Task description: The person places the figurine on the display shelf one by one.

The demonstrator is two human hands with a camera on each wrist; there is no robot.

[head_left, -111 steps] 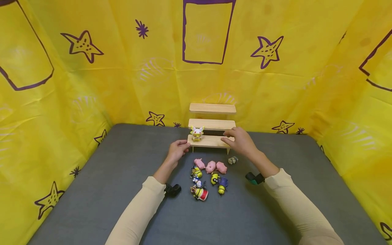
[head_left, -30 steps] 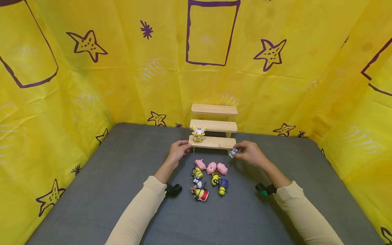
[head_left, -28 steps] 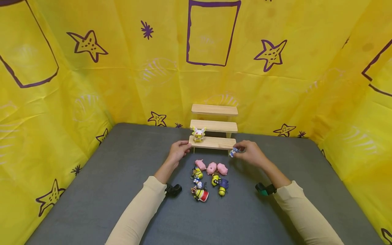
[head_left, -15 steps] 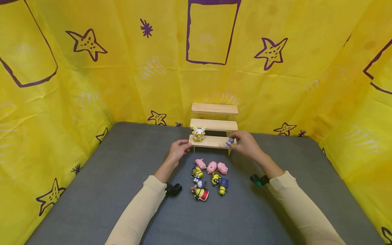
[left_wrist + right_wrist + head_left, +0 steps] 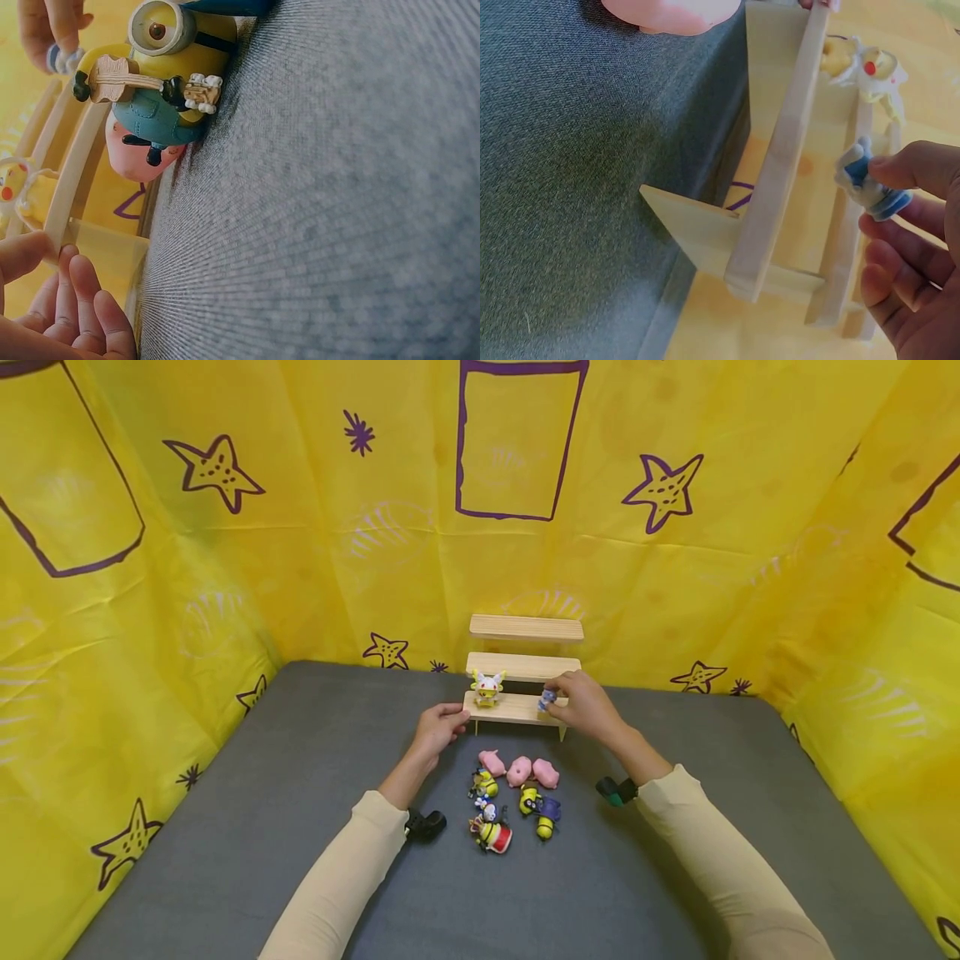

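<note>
A small blue and white figurine (image 5: 871, 180) is pinched between the thumb and fingers of my right hand (image 5: 588, 703), over the right part of the lowest step of a wooden three-tier display stand (image 5: 517, 707). Whether its base touches the step, I cannot tell. My left hand (image 5: 438, 729) pinches the left end of that step between thumb and fingertips, as the left wrist view shows. On the step's left part stands a yellow figurine in white (image 5: 487, 690) with tall ears.
In front of the stand, on the grey cloth (image 5: 300, 810), lie pink pig figurines (image 5: 519, 771) and several Minion figurines (image 5: 492, 836). One Minion with a small guitar (image 5: 161, 82) looms large in the left wrist view. Yellow patterned fabric (image 5: 405, 560) surrounds the table.
The right hand took the blue and white figurine from the cloth by the stand's right leg, lifted it and moved it left over the lowest step. My left hand stayed on the step's end.
</note>
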